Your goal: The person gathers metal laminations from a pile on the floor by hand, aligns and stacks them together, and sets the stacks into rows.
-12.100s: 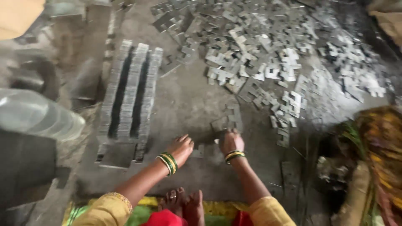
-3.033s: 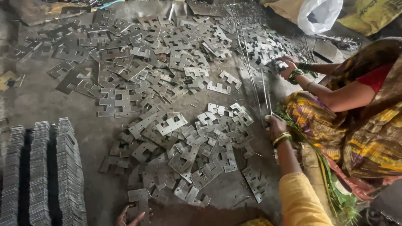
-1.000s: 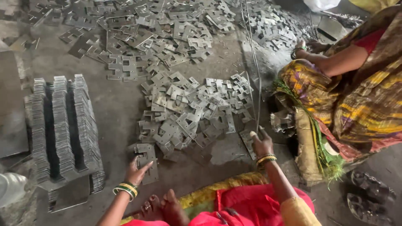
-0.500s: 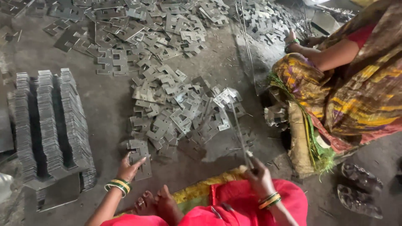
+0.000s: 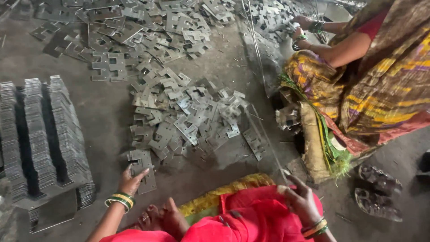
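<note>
Left hand reaches out over the grey floor, fingers spread and loose, fingertips resting on a small stack of flat metal plates. The stack lies flat on the floor just below the near edge of the loose pile of plates; its long axis runs roughly away from the person, tilted a little to the right, with the notched end pointing toward the pile. The hand is not closed round it, only touching its left edge.

Right hand is at the knee over the red cloth, fingers curled and pinching the near end of a thin wire rod. The rod is long and straight, running from the hand up and left across the floor past the right edge of the pile, far end pointing to the top of the view.

Tall packed rows of stacked plates stand on edge at the left side of the floor, rows running top to bottom. More scattered plates cover the far floor. Another person in a patterned yellow and brown cloth sits at the right, with a hand among plates near the top edge. Sandals lie at lower right.
</note>
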